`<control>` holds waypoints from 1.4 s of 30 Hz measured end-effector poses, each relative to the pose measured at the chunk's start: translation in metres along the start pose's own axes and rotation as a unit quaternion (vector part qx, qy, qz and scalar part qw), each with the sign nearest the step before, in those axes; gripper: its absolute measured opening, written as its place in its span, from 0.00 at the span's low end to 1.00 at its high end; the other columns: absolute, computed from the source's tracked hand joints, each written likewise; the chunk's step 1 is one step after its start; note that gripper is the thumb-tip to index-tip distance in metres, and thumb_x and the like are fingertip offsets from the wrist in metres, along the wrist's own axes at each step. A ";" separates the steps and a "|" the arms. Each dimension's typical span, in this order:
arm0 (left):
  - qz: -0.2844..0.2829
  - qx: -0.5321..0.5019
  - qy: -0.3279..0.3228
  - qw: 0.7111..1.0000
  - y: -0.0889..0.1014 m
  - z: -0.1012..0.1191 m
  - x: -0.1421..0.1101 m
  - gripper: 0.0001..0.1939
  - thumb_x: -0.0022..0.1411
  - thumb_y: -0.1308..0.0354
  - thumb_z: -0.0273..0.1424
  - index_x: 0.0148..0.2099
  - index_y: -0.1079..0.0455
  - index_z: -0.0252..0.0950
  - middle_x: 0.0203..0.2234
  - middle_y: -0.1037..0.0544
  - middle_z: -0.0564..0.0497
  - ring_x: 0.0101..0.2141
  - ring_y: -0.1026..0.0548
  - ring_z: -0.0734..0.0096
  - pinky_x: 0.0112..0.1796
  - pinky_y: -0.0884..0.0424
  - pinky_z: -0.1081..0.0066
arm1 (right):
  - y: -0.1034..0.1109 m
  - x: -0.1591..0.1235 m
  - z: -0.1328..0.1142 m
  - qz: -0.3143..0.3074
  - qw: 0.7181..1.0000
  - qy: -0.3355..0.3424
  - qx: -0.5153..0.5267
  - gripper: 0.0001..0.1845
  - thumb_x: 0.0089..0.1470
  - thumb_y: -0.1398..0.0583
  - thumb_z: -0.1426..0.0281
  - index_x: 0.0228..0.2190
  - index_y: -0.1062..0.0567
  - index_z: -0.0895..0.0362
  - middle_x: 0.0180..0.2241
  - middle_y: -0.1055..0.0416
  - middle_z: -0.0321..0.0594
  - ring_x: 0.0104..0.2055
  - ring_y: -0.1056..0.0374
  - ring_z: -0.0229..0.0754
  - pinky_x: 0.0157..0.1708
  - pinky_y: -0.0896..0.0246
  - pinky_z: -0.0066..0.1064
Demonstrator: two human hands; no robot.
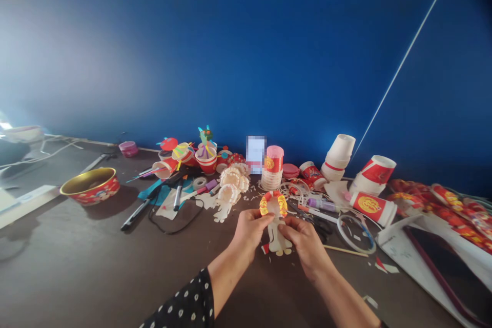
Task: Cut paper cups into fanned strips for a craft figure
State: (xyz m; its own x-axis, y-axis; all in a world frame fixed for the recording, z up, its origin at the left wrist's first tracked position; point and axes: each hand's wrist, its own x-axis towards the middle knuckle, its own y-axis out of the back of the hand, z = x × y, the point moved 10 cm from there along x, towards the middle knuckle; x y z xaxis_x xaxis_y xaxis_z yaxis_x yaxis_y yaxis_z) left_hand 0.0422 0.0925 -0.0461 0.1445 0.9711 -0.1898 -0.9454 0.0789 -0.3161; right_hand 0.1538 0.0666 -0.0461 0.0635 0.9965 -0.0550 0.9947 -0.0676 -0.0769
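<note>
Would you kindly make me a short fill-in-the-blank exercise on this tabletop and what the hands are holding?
1. The left hand and right hand hold a paper cutout with red and ____ curls around its top.
2. The wall behind the table is ____.
3. The bowl is red outside, with a shiny ____ inside.
4. The black left sleeve has white polka ____.

Missing words: yellow; blue; gold; dots.

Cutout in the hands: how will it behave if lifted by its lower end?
The cutout is probably light, since it looks thin and flat. Its pale lower part may flex, having no visible backing. It could droop or tip top-first, as the red-and-yellow trim rings only the upper end.
</note>
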 end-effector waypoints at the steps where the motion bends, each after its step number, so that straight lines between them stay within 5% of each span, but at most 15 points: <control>1: 0.000 0.007 -0.002 1.000 0.000 0.000 0.000 0.12 0.38 0.38 0.33 0.24 0.28 0.27 0.16 0.27 0.48 0.17 0.32 0.73 0.21 0.38 0.73 | 0.000 0.000 0.000 0.000 1.000 0.001 -0.002 0.12 0.40 0.38 0.62 0.19 0.30 0.59 0.14 0.37 0.31 0.16 0.43 0.33 0.17 0.49 0.25; 19: 0.007 0.064 -0.033 0.997 -0.001 -0.001 0.000 0.10 0.41 0.39 0.34 0.21 0.31 0.30 0.13 0.31 0.53 0.15 0.37 0.78 0.18 0.43 0.77 | 0.011 0.004 -0.011 0.041 0.991 0.084 -0.096 0.15 0.43 0.40 0.59 0.22 0.29 0.59 0.19 0.33 0.36 0.23 0.39 0.39 0.22 0.47 0.26; 42: -0.048 0.021 -0.033 0.998 -0.013 -0.007 0.001 0.13 0.41 0.38 0.35 0.25 0.30 0.28 0.15 0.30 0.51 0.17 0.34 0.75 0.21 0.40 0.75 | 0.010 0.000 -0.012 0.052 0.994 0.076 -0.054 0.19 0.41 0.40 0.56 0.25 0.26 0.61 0.17 0.31 0.38 0.21 0.37 0.40 0.20 0.45 0.27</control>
State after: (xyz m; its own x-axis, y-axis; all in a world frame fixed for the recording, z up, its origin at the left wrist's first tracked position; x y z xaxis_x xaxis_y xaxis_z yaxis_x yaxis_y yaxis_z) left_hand 0.0564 0.0908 -0.0485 0.2178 0.9710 -0.0988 -0.9393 0.1811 -0.2914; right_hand 0.1645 0.0663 -0.0348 0.1688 0.9811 0.0944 0.9846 -0.1722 0.0294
